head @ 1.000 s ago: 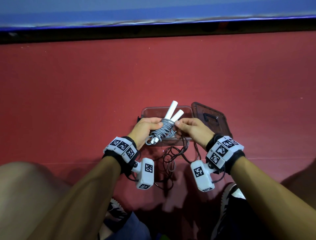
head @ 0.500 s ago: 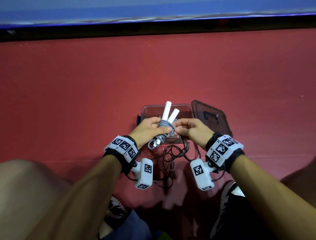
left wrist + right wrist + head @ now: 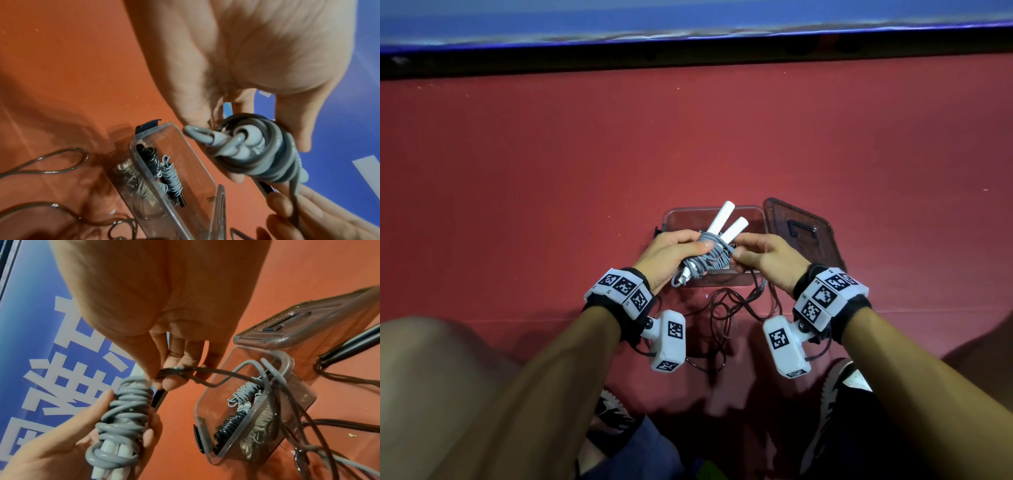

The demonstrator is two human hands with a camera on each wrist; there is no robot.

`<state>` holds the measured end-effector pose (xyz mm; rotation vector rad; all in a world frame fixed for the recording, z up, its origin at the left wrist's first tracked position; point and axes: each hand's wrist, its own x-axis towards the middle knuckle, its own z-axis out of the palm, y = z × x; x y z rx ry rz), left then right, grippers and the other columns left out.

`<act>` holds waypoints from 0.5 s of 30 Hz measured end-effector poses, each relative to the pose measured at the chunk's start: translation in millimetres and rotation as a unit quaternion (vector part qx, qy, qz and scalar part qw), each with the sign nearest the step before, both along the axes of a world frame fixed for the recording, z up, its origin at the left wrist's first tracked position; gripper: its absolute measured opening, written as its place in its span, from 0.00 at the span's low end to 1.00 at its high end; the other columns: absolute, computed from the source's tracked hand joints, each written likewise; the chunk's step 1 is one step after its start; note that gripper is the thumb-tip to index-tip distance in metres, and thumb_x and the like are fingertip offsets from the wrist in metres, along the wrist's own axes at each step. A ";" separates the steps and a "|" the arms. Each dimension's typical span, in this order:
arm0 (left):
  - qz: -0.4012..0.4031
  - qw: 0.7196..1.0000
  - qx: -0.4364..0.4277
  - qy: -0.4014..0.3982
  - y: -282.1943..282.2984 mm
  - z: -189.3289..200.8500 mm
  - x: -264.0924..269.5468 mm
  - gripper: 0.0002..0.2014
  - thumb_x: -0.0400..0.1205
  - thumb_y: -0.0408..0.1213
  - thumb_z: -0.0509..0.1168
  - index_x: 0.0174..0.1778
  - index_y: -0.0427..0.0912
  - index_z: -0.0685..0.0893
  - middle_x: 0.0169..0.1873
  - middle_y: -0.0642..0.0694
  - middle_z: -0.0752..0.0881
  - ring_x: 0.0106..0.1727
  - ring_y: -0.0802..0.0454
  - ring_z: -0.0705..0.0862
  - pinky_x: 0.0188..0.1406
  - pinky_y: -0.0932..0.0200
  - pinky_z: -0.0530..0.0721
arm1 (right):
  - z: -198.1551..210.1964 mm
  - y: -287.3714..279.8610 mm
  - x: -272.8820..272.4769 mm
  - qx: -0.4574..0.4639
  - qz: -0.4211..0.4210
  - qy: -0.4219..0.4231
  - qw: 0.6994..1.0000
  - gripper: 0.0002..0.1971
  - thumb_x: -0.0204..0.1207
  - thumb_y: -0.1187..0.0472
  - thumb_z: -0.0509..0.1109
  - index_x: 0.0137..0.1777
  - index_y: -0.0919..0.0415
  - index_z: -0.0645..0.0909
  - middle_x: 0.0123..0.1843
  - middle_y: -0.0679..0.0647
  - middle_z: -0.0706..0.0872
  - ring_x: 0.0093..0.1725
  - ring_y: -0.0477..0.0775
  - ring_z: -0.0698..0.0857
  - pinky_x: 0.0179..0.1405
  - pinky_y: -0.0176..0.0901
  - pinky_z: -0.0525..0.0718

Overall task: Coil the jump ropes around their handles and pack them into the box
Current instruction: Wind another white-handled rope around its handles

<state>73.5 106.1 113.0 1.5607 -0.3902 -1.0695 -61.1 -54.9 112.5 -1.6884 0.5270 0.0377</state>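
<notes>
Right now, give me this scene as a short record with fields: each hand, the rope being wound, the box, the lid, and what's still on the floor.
left hand: grips the grey rope bundle wound round two white handles
right hand: pinches the rope's free end beside the bundle
box: clear, open, with coiled ropes already inside
lid: off, lying to the box's right
floor: loose dark cord tangled in front of the box
</notes>
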 end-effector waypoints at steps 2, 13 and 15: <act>0.002 1.000 0.004 -0.001 -0.2 -0.2 -0.5 0.12 0.85 0.32 0.69 0.62 0.33 0.88 0.56 0.31 0.91 0.64 0.32 0.88 0.72 0.37 0.82 | -0.4 -0.4 -1.0 -0.002 -0.015 -0.007 1.000 0.09 0.82 0.67 0.70 0.57 0.59 0.89 0.42 0.55 0.90 0.43 0.53 0.84 0.62 0.59 0.85; -0.018 0.998 0.051 -0.029 -1.8 -3.1 -6.7 0.11 0.89 0.32 0.63 0.67 0.38 0.82 0.58 0.37 0.88 0.58 0.43 0.89 0.60 0.37 0.88 | 10.6 12.4 2.5 0.046 -0.043 -0.033 0.998 0.08 0.79 0.73 0.72 0.54 0.63 0.88 0.32 0.57 0.84 0.27 0.44 0.81 0.32 0.33 0.84; -0.041 0.998 0.049 -0.017 -0.9 -2.3 -7.2 0.13 0.85 0.31 0.69 0.65 0.41 0.83 0.60 0.36 0.89 0.64 0.39 0.89 0.66 0.36 0.86 | 10.6 12.7 4.1 0.050 -0.052 -0.032 0.997 0.09 0.78 0.72 0.73 0.57 0.68 0.88 0.30 0.55 0.84 0.25 0.43 0.81 0.28 0.31 0.82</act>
